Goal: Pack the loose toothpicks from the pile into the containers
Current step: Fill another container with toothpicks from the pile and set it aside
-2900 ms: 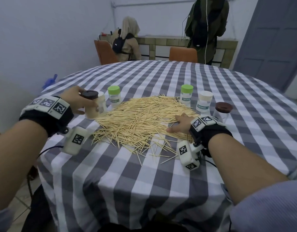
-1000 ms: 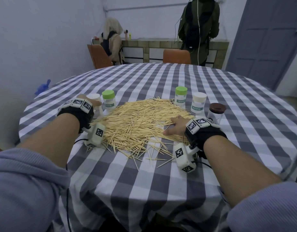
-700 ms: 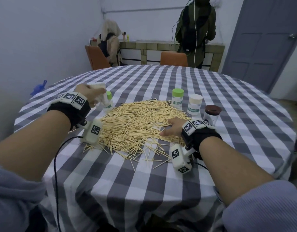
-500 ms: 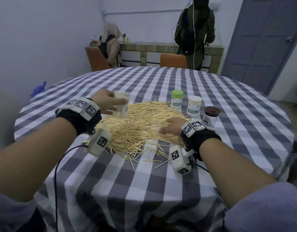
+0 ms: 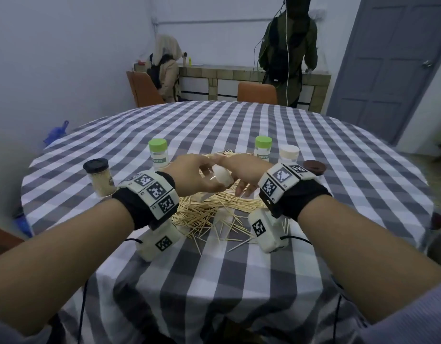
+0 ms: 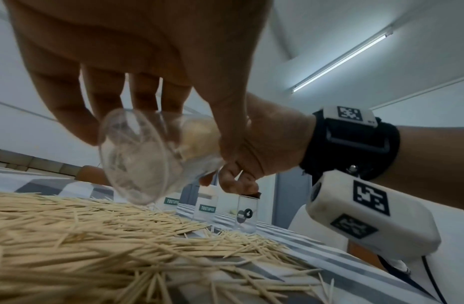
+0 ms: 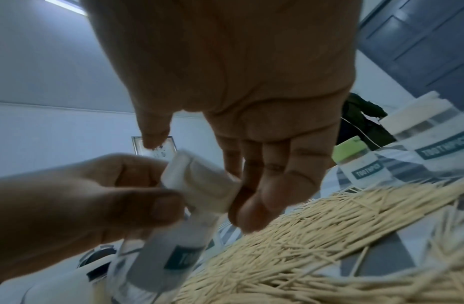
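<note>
My left hand (image 5: 205, 180) grips a clear toothpick container (image 5: 220, 178) and holds it tilted above the toothpick pile (image 5: 209, 209). Its clear base (image 6: 132, 156) faces the left wrist camera. My right hand (image 5: 235, 181) meets it from the right and pinches its white cap (image 7: 199, 181) between thumb and fingers. The labelled body (image 7: 171, 251) hangs below my left hand (image 7: 95, 205). The loose toothpicks (image 6: 121, 242) lie spread on the checked cloth under both hands.
A dark-lidded jar (image 5: 99, 180) full of toothpicks stands at the left, with a green-lidded one (image 5: 158, 153) behind it. A green-lidded (image 5: 262, 148), a white-lidded (image 5: 289, 155) and a brown-lidded container (image 5: 315, 167) stand at the right. Two people are at the far counter.
My left hand took the white-capped container from the left of the table and carried it over the pile. My right hand rose off the toothpicks and closed on the cap.
</note>
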